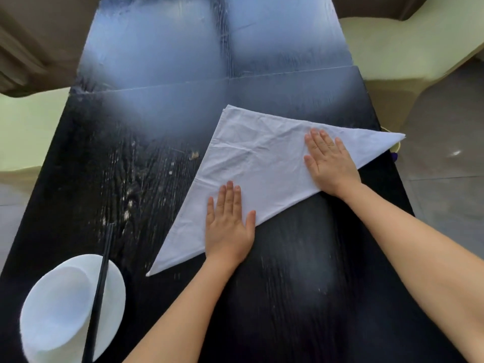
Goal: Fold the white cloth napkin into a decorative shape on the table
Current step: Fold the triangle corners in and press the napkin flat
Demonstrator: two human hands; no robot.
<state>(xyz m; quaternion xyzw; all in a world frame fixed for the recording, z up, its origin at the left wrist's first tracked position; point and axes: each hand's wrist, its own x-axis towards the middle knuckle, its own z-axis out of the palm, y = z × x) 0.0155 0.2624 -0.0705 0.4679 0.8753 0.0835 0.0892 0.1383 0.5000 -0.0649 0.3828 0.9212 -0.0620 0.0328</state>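
Observation:
The white cloth napkin lies flat on the black wooden table, folded into a large triangle. Its long folded edge runs from the lower left tip to the right tip, which juts past the table's right edge. My left hand presses flat on the napkin near the long edge, fingers straight. My right hand presses flat on the napkin further right, fingers spread and straight. Neither hand grips the cloth.
A white plate with a bowl on it sits at the near left corner, with black chopsticks laid across it. Pale green chairs stand on both sides of the table. Grey floor tiles lie to the right.

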